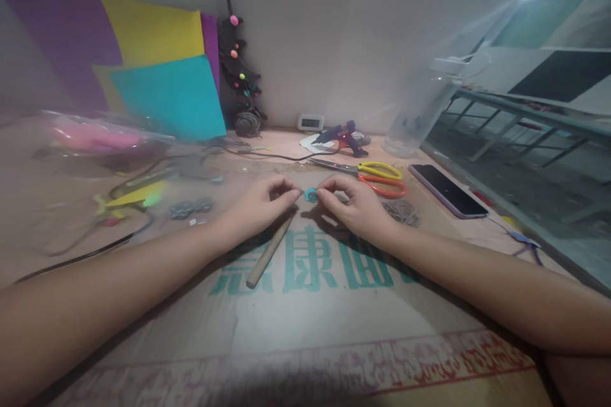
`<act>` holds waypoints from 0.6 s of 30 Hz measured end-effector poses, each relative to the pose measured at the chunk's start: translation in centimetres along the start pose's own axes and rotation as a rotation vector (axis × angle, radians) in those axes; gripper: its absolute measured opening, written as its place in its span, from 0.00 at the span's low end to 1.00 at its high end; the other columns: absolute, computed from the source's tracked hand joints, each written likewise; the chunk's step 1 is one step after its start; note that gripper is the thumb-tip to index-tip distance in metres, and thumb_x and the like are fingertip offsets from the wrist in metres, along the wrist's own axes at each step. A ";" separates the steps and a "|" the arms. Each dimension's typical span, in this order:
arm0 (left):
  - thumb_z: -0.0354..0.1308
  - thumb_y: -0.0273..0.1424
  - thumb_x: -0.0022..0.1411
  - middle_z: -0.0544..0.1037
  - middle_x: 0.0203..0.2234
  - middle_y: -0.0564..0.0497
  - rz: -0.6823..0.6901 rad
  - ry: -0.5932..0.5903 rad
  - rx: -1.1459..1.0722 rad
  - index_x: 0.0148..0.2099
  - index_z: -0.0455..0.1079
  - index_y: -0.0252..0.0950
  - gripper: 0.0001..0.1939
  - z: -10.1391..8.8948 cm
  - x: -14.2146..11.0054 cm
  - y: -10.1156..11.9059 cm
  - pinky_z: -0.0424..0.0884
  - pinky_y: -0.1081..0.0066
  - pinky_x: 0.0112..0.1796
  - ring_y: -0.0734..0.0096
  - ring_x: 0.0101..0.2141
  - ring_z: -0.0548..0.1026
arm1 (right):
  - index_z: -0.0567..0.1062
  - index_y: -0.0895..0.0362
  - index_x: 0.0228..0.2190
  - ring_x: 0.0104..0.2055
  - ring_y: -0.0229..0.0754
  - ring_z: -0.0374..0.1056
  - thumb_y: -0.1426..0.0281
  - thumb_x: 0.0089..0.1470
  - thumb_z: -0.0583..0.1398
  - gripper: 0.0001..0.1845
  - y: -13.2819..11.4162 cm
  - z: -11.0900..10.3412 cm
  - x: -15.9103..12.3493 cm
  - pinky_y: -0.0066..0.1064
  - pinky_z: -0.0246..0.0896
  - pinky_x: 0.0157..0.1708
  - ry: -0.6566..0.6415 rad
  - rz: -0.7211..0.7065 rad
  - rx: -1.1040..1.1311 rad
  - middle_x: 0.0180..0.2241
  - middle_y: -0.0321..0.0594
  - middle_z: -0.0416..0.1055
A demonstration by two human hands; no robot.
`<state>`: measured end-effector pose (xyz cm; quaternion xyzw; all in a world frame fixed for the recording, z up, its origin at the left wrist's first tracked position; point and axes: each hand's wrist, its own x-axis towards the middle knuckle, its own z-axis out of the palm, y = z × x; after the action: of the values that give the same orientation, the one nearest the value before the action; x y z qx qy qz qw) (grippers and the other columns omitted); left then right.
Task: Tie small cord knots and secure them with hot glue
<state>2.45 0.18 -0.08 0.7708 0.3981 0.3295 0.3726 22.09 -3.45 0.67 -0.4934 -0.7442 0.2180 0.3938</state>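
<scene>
A small teal flower-like piece [310, 194] is pinched between the thumb and fingers of my right hand [351, 203]. Close by on its left, my left hand [274, 200] has thumb and forefinger pressed together; anything between those tips is too small to make out. Below my left hand a round wooden stick [270, 253] lies at a slant on the printed cardboard [267, 324]. Scissors [379, 178] with one yellow and one red handle rest just beyond my right hand. A tangle of thin brownish strands [402, 212] sits beside my right wrist.
At the back stand a glue gun [344, 138], a small digital clock [310, 122] and a clear container [408, 117]. A phone [447, 191] lies at right. Left are greyish flower-like pieces [191, 207], a black cord [81, 255], a pink-filled bag [100, 137] and coloured sheets [172, 98].
</scene>
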 end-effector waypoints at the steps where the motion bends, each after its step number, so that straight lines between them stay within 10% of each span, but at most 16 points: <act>1: 0.53 0.39 0.60 0.77 0.32 0.48 0.001 0.001 -0.012 0.37 0.72 0.34 0.14 0.0 0.0 0.1 0.69 0.68 0.34 0.65 0.33 0.74 | 0.72 0.57 0.28 0.26 0.35 0.67 0.66 0.58 0.57 0.09 0.0 -0.1 0.0 0.25 0.61 0.28 0.014 -0.010 -0.002 0.24 0.34 0.72; 18: 0.57 0.36 0.55 0.79 0.33 0.47 -0.073 0.030 -0.091 0.39 0.75 0.34 0.13 0.0 0.1 0.0 0.70 0.69 0.30 0.65 0.32 0.76 | 0.72 0.57 0.27 0.29 0.35 0.67 0.67 0.58 0.57 0.09 0.2 -0.3 0.3 0.26 0.61 0.33 0.077 -0.039 -0.036 0.25 0.34 0.72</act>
<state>2.48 0.27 -0.02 0.7330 0.4160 0.3452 0.4129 22.38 -3.16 0.85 -0.4938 -0.7420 0.1777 0.4172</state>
